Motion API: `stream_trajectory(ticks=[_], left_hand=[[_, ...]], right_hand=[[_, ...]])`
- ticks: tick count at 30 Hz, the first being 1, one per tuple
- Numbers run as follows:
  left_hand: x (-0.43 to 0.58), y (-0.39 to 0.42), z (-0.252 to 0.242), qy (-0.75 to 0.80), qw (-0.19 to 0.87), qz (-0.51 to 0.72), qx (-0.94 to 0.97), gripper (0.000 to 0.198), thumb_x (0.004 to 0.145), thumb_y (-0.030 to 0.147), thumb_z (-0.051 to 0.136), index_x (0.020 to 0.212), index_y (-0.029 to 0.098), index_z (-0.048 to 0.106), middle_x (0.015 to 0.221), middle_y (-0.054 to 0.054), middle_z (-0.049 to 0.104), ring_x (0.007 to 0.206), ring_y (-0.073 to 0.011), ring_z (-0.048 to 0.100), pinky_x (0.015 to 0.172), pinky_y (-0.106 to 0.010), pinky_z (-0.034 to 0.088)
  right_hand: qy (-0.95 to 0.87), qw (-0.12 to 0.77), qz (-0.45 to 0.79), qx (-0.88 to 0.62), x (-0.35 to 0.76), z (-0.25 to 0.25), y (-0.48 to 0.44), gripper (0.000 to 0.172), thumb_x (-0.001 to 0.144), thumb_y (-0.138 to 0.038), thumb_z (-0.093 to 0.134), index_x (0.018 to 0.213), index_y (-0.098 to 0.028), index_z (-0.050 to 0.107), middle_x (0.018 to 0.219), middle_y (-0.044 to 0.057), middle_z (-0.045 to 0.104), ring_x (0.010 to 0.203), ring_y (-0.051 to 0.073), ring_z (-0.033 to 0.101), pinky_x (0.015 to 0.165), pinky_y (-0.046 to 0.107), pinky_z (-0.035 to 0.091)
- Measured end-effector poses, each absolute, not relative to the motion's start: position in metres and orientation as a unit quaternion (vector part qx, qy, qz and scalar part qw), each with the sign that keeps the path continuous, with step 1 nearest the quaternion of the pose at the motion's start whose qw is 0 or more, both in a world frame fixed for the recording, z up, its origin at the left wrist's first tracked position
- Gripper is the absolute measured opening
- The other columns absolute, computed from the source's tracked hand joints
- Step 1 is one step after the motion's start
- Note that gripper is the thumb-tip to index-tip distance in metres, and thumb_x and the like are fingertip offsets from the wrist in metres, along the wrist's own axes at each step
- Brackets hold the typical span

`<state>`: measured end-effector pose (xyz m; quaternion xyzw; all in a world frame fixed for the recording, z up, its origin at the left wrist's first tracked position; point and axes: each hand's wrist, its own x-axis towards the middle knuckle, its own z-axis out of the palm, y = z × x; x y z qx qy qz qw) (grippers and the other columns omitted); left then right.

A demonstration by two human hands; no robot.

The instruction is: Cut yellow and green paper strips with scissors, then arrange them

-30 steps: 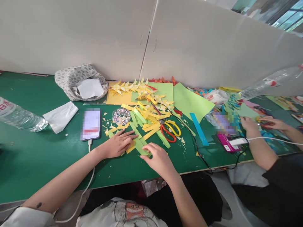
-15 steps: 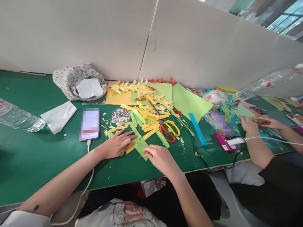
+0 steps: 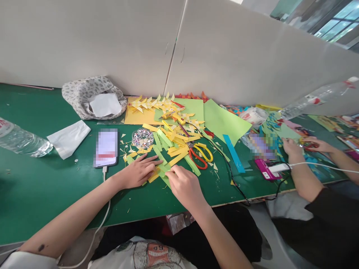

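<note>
My left hand (image 3: 139,172) lies with fingers stretched out over overlapping light green paper strips (image 3: 159,152) and a yellow paper strip (image 3: 153,177), pressing them to the green table. Beside it on the right, my right hand (image 3: 185,185) is closed in a pinch at the lower part of a green strip. Its fingertips partly hide what they grip. Scissors (image 3: 202,164) with red and yellow handles lie to the upper right, against a heap of yellow strips (image 3: 179,152). A yellow glue gun (image 3: 174,116) rests behind the heap.
Left: phone (image 3: 106,147) on a white cable, bead case (image 3: 142,138), napkin (image 3: 69,138), water bottle (image 3: 26,138), cloth bag (image 3: 75,95). Right: green sheet (image 3: 224,119), blue strip (image 3: 234,154), pink power strip (image 3: 266,170), black cord (image 3: 234,179). Another person's hands (image 3: 293,147) work at far right.
My right hand has shifted left and slightly up along the green strip, closer to my left hand. My left hand stays in place.
</note>
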<state>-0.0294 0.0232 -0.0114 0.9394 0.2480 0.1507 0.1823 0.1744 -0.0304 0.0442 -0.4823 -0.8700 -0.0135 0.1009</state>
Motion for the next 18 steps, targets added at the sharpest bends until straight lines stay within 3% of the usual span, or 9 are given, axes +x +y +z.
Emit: stream_trajectory(ticks=[11,18], left_hand=[[-0.030,0.024,-0.011,0.253,0.174,0.128,0.943,0.014,0.088,0.018,0.031,0.096,0.021,0.043,0.137,-0.004,0.040,0.130,-0.0225,0.024,0.106,-0.050,0.015],[-0.030,0.024,-0.010,0.254,0.169,0.120,0.945,0.014,0.089,0.021,0.030,0.096,0.021,0.042,0.136,-0.006,0.041,0.130,-0.0221,0.026,0.105,-0.050,0.016]], right_hand=[[-0.876,0.161,-0.038,-0.453,0.172,0.026,-0.024,0.023,0.088,-0.014,0.035,0.090,-0.020,0.058,0.079,0.004,0.060,0.071,0.013,0.055,0.063,0.025,0.035],[-0.836,0.164,0.003,-0.523,0.164,0.019,-0.023,0.024,0.090,-0.026,0.034,0.091,-0.019,0.057,0.066,0.002,0.064,0.051,0.010,0.054,0.049,0.023,0.029]])
